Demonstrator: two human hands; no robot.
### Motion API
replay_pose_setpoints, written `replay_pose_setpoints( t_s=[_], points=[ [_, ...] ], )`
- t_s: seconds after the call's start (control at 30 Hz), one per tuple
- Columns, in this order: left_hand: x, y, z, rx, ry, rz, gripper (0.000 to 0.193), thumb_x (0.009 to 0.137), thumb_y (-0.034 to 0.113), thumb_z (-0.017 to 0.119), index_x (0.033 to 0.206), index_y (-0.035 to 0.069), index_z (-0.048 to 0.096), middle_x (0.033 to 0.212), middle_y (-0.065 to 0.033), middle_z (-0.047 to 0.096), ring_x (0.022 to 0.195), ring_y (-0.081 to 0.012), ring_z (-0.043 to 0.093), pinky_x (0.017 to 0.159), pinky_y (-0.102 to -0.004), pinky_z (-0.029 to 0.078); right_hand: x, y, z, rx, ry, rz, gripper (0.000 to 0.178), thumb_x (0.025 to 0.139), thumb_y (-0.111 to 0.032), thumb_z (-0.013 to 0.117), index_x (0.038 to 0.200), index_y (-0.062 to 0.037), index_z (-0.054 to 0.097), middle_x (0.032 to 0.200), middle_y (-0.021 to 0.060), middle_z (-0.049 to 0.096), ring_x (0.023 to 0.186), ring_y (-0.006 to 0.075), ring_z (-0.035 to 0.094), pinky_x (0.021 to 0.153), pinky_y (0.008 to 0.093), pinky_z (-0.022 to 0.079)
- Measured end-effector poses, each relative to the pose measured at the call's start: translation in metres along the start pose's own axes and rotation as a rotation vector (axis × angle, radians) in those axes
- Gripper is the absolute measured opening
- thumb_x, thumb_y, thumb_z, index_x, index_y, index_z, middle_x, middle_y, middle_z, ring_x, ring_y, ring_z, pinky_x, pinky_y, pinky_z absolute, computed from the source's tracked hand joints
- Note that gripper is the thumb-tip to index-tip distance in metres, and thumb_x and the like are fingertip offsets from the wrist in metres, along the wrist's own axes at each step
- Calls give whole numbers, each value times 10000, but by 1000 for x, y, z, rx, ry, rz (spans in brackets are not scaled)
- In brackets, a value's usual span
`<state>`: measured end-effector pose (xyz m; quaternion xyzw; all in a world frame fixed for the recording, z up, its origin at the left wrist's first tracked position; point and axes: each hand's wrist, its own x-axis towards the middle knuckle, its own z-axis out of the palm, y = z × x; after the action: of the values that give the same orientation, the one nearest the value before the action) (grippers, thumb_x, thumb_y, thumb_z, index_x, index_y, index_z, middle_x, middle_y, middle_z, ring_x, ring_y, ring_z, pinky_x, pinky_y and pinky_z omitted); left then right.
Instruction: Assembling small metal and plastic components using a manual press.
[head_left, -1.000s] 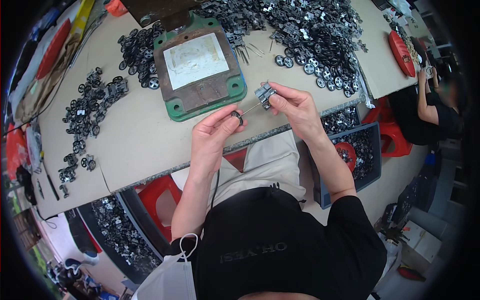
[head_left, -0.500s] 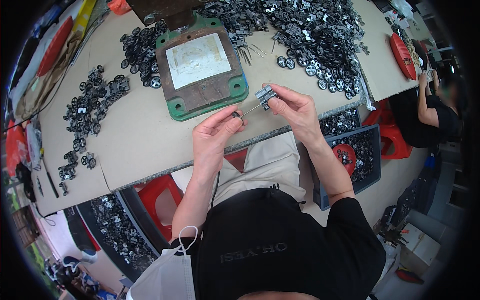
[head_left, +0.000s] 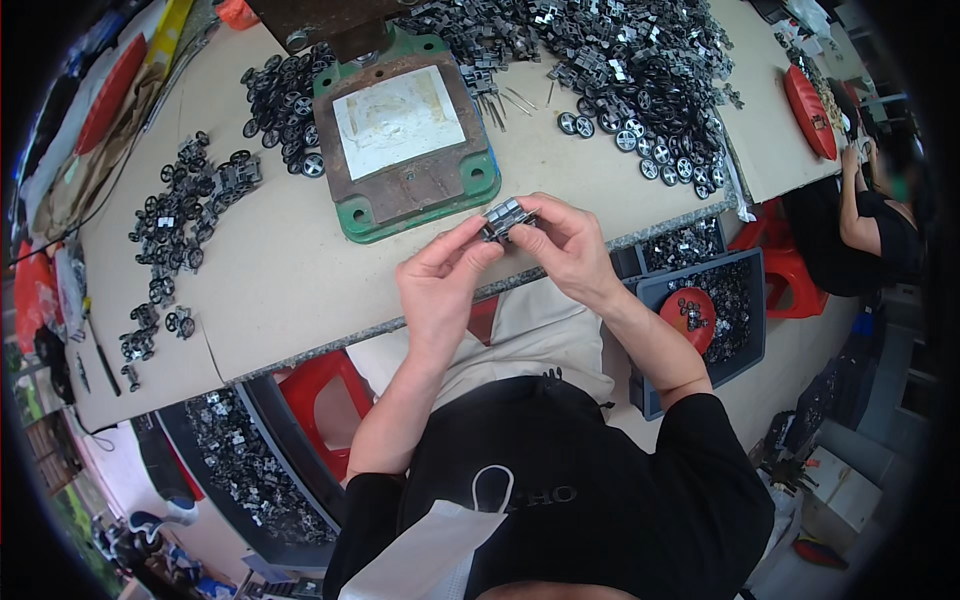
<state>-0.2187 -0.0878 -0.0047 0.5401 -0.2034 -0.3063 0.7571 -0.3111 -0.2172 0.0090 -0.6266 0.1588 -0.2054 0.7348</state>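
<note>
A black short-sleeved T-shirt (head_left: 600, 460) with dark lettering (head_left: 556, 495) fills the frame's lower middle, below cream trousers (head_left: 550, 330); a white mask (head_left: 430, 555) with a thin loop (head_left: 511, 487) overlaps it. The left hand (head_left: 440, 280) and right hand (head_left: 574, 258) are bare.

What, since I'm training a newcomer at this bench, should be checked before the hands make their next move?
1. Small gray part secured: ok, pinched between the fingertips of the left hand and right hand.
2. Both ends of that part properly fitted: cannot tell, fingers cover them.
3. Hands off the white pad: ok, they are nearer the wearer than the pad.
4. Loose wheels available: ok, many lie to the right, beyond the right hand.
5. Thin rods available: ok, several lie between the pad and those wheels.
6. Wheeled pieces away from the hands: ok, grouped well to the left.
</note>
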Motion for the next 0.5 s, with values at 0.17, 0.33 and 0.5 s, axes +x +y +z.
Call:
replay_pose_setpoints(
  t_s=[0.17, 0.33, 0.5],
  points=[
    [4, -3, 4, -208, 36, -137, 349, 795, -39, 617, 1139, -28, 557, 1018, -109, 625, 894, -134, 596, 782, -229, 485, 0, 10, 1, -103, 15, -75, 233, 833, -15, 580, 1057, 46, 566, 947, 69, 574, 851, 110, 546, 741, 230, 441],
    [4, -3, -2, -481, -63, -223, 305, 863, 22, 545, 1164, -23, 523, 1079, -129, 595, 965, -172, 588, 825, -321, 519, 2, -5, 4, -534, 60, -288, 291, 809, 12, 589, 1098, 23, 561, 968, 67, 559, 850, 114, 541, 735, 224, 435],
    [6, -6, -17, -550, -123, -294, 299, 901, 96, 505, 1191, 24, 505, 1075, -115, 592, 942, -198, 599, 837, -386, 521, 32, -26, -54, -807, 90, -190, 326, 760, -42, 615, 1079, 9, 574, 1002, 92, 571, 781, 173, 570, 710, 258, 453]
  ],
)
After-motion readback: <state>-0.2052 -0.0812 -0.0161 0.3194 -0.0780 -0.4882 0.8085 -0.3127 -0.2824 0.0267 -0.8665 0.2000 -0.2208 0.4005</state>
